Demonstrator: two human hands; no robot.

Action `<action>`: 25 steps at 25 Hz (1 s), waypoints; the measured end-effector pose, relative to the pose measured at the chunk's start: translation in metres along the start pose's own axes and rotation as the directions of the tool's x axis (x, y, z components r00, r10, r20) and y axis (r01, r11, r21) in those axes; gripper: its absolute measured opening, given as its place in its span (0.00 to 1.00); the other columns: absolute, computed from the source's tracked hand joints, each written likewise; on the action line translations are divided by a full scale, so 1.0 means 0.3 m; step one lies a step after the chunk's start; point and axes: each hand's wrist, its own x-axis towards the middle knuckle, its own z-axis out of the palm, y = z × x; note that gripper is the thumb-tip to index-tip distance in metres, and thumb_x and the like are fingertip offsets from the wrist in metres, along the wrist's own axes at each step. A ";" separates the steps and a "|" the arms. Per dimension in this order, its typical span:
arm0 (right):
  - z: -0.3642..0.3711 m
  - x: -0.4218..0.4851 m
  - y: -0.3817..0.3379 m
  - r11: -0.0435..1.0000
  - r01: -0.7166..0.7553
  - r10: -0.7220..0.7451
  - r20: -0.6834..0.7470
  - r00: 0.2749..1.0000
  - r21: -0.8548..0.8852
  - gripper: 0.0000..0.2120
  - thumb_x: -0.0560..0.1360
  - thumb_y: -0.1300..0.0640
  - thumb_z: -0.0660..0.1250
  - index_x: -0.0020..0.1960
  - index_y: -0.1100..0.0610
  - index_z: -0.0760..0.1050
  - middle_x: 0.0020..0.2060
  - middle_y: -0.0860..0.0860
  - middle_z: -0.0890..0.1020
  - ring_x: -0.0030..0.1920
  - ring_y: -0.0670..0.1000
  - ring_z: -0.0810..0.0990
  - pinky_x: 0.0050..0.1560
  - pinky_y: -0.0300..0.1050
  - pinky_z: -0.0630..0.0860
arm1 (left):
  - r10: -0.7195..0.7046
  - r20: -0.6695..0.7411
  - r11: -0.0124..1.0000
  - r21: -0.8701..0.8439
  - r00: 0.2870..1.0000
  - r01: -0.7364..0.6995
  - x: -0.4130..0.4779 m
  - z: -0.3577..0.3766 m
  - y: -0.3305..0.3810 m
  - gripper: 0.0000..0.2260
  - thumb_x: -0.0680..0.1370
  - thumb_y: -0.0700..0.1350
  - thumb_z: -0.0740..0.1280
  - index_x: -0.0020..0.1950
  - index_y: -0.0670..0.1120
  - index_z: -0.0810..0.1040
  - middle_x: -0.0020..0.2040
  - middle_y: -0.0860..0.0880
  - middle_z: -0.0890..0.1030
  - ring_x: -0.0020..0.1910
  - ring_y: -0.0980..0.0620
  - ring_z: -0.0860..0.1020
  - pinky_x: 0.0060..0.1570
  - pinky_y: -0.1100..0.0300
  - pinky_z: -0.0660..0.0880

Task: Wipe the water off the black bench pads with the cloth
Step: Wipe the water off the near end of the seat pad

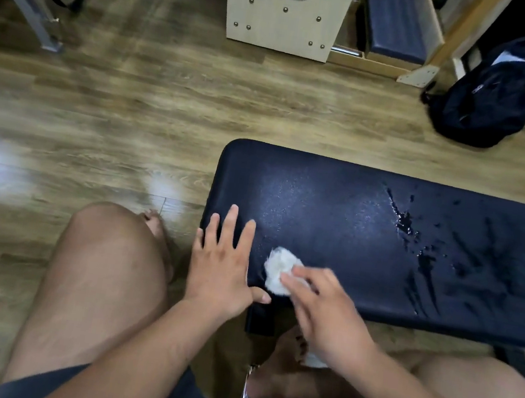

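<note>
Wiping near end of bench pad (336, 208): right hand (326, 311) presses white cloth (278, 267) flat under fingertips. Left hand (223, 260) spread flat just beside cloth, bracing. Water (406, 223) well right of both hands; best sweep there with overlapping strokes.

Left hand (222, 267) flat on black bench pad (336, 208), fingers spread. Right hand (326, 311) beside it presses white cloth (278, 267) onto pad. Water droplets (405, 222) well right of both hands.

A crumpled white cloth (278, 269) lies on the black padded bench pad (335, 215), near its left end. Scattered water droplets (406, 223) sit further right on it.
</note>
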 end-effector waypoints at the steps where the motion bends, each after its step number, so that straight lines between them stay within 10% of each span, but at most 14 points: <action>1: -0.018 -0.037 0.002 0.999 0.046 -0.046 0.043 0.998 0.003 0.15 0.74 0.62 0.64 0.60 0.54 0.78 0.55 0.55 0.79 0.51 0.57 0.78 0.51 0.47 0.78 | 0.007 0.007 1.000 0.008 1.000 -0.007 -0.005 0.002 -0.007 0.54 0.63 0.75 0.66 0.78 0.53 0.43 0.79 0.49 0.37 0.78 0.41 0.41 0.75 0.42 0.50; 8: -0.116 0.429 0.393 0.943 -0.240 0.221 -0.105 0.970 -0.231 0.15 0.73 0.67 0.66 0.57 0.56 0.82 0.55 0.59 0.83 0.52 0.64 0.80 0.53 0.53 0.79 | 0.036 0.034 0.999 0.019 0.999 -0.037 -0.008 -0.004 -0.011 0.52 0.65 0.77 0.61 0.79 0.54 0.44 0.80 0.50 0.39 0.78 0.42 0.38 0.75 0.43 0.47; 13: -0.063 0.642 0.376 0.891 -0.453 0.428 -0.257 0.867 -0.044 0.20 0.70 0.67 0.58 0.57 0.56 0.81 0.55 0.58 0.83 0.55 0.62 0.80 0.59 0.49 0.76 | 0.007 0.063 0.999 0.031 0.998 -0.009 0.002 -0.005 0.017 0.53 0.65 0.73 0.66 0.79 0.50 0.45 0.80 0.47 0.40 0.78 0.39 0.38 0.75 0.39 0.46; 17: -0.015 0.365 0.066 0.992 -0.041 0.072 -0.275 0.959 0.118 0.18 0.65 0.75 0.64 0.49 0.60 0.81 0.49 0.58 0.84 0.48 0.55 0.76 0.56 0.42 0.73 | 0.009 0.066 0.999 0.032 0.998 -0.011 0.012 -0.006 0.024 0.52 0.66 0.70 0.69 0.79 0.49 0.47 0.80 0.44 0.41 0.77 0.37 0.39 0.75 0.37 0.45; 21: 0.081 0.032 -0.057 0.988 0.118 -0.109 -0.089 0.990 0.104 0.14 0.71 0.65 0.64 0.54 0.54 0.80 0.58 0.50 0.81 0.54 0.54 0.75 0.53 0.50 0.78 | 0.048 0.007 0.997 0.055 0.999 -0.048 -0.008 0.012 0.008 0.44 0.72 0.61 0.68 0.79 0.49 0.47 0.80 0.44 0.41 0.77 0.36 0.39 0.74 0.38 0.47; 25: 0.009 0.210 0.134 0.990 0.141 -0.140 -0.126 0.982 -0.003 0.14 0.73 0.64 0.62 0.55 0.56 0.81 0.54 0.53 0.83 0.52 0.56 0.77 0.56 0.41 0.72 | 0.019 0.032 0.999 0.039 0.999 -0.020 -0.007 0.005 0.016 0.52 0.66 0.72 0.67 0.79 0.50 0.45 0.80 0.46 0.41 0.78 0.38 0.39 0.75 0.40 0.45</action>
